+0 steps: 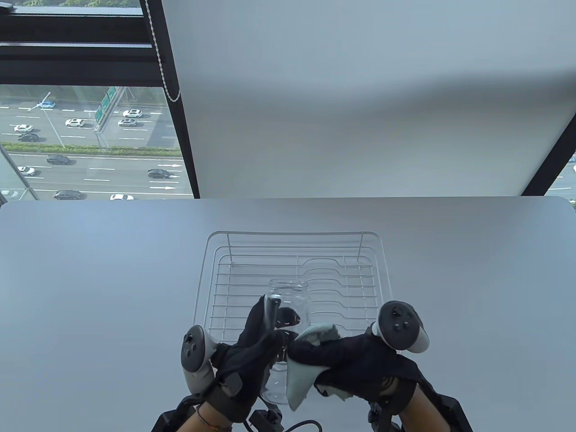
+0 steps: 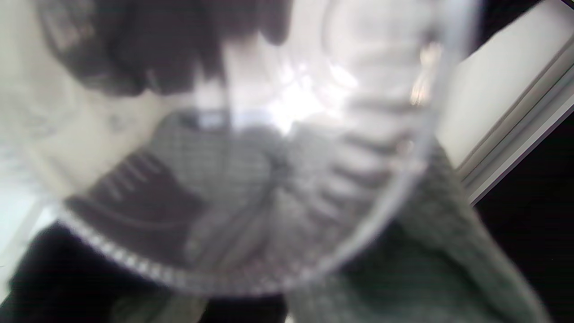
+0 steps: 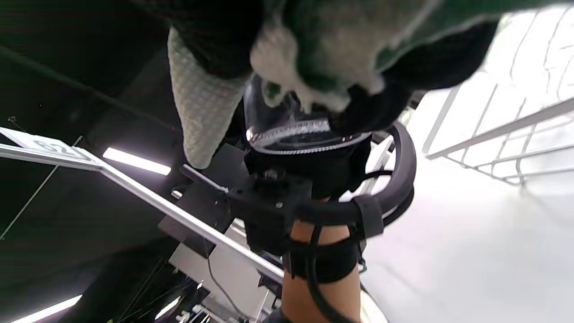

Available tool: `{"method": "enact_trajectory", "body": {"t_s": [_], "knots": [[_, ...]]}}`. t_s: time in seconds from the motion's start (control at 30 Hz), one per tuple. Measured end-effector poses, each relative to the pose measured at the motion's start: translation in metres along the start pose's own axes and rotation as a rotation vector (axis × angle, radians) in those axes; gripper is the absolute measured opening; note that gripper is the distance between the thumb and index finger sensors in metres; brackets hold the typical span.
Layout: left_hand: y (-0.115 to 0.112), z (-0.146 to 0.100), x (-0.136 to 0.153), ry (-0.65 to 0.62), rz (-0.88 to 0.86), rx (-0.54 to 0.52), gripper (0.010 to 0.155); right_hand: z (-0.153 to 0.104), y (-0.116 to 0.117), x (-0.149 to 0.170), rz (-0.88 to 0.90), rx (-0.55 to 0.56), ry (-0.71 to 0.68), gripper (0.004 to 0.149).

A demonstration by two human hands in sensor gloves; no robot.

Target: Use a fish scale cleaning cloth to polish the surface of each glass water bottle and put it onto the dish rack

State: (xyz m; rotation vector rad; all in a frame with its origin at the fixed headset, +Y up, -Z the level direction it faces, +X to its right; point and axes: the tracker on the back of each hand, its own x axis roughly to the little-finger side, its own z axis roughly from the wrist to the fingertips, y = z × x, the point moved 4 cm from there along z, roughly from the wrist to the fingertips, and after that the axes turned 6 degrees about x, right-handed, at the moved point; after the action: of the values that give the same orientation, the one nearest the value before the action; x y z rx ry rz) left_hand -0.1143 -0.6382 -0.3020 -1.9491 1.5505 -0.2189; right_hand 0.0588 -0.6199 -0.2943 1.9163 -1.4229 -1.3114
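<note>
Nearest me, low centre in the table view: my left hand (image 1: pixel 245 360) in its black sensor glove has its fingers (image 1: pixel 258 317) curled round the clear glass water bottle (image 1: pixel 288 310), gripping it. Bottle is off the tabletop (image 1: pixel 90 279), held up. Its long axis runs roughly 6 to 12 o'clock, base toward me, open mouth pointing away at 12 and showing over the rack. The left wrist view is blurred, just the ribbed round base up close with cloth behind it.

My right hand (image 1: pixel 355 360) comes in from 3 o'clock of the bottle, fingers clenched on the pale grey-green fish scale cleaning cloth (image 1: pixel 299 375), pressing it on the bottle's right side. One cloth corner hangs toward 6. The right wrist view shows the cloth bunched in the glove against the glass. I can't tell exactly how much of the wall it covers.

Further out, at 12 o'clock from both hands: the white wire dish rack (image 1: pixel 216 288) on the tabletop, no bottle resting in it that I can see.

Key relation: the bottle mouth points at the rack, and the left hand carries the bottle. My guess is polishing is mid-way. Placing would be a short push toward 12 by the left, then standing it up or laying it down.
</note>
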Motion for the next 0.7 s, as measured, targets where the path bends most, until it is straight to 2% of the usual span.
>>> {"method": "enact_trajectory", "body": {"t_s": [0.07, 0.1, 0.13, 0.2, 0.23, 0.3, 0.33, 0.37, 0.4, 0.5, 0.53, 0.6, 0.63, 0.7], "knots": [[-0.002, 0.000, 0.000, -0.002, 0.003, 0.012, 0.097, 0.000, -0.005, -0.002, 0.001, 0.044, -0.031, 0.051], [-0.003, 0.000, 0.000, 0.001, -0.007, 0.017, 0.098, -0.003, -0.012, -0.003, -0.018, 0.113, -0.034, 0.052], [-0.004, 0.001, -0.001, 0.006, -0.006, 0.031, 0.099, -0.007, -0.019, -0.005, -0.035, 0.212, -0.051, 0.053], [-0.011, 0.002, -0.001, 0.017, -0.002, 0.107, 0.101, -0.020, -0.036, -0.009, -0.105, 0.526, -0.061, 0.054], [-0.013, 0.002, 0.000, 0.016, 0.004, 0.111, 0.100, -0.020, -0.037, -0.011, -0.134, 0.550, -0.067, 0.054], [-0.010, 0.001, 0.001, 0.001, -0.002, 0.043, 0.098, -0.015, -0.029, -0.013, -0.160, 0.393, -0.067, 0.053], [-0.008, 0.001, 0.001, 0.001, -0.016, 0.031, 0.098, -0.011, -0.022, -0.012, -0.116, 0.282, -0.063, 0.052], [-0.006, 0.001, -0.001, -0.017, -0.012, 0.036, 0.097, -0.006, -0.009, -0.008, -0.072, 0.090, -0.015, 0.052], [-0.005, 0.001, -0.002, -0.024, 0.000, 0.025, 0.097, -0.005, -0.003, -0.006, -0.047, 0.015, 0.001, 0.052], [-0.007, 0.000, -0.003, -0.014, 0.006, 0.035, 0.098, -0.006, -0.015, -0.007, -0.045, 0.137, -0.041, 0.051], [-0.007, 0.001, -0.003, -0.010, 0.008, 0.044, 0.098, -0.010, -0.024, -0.008, -0.066, 0.264, -0.063, 0.052], [-0.013, 0.003, -0.001, 0.011, -0.003, 0.133, 0.101, -0.020, -0.037, -0.010, -0.107, 0.499, -0.073, 0.054], [-0.015, 0.003, 0.000, 0.008, -0.012, 0.150, 0.101, -0.021, -0.038, -0.011, -0.113, 0.520, -0.074, 0.054], [-0.013, 0.003, 0.000, -0.014, -0.036, 0.097, 0.099, -0.017, -0.031, -0.012, -0.118, 0.386, -0.075, 0.054]]}}
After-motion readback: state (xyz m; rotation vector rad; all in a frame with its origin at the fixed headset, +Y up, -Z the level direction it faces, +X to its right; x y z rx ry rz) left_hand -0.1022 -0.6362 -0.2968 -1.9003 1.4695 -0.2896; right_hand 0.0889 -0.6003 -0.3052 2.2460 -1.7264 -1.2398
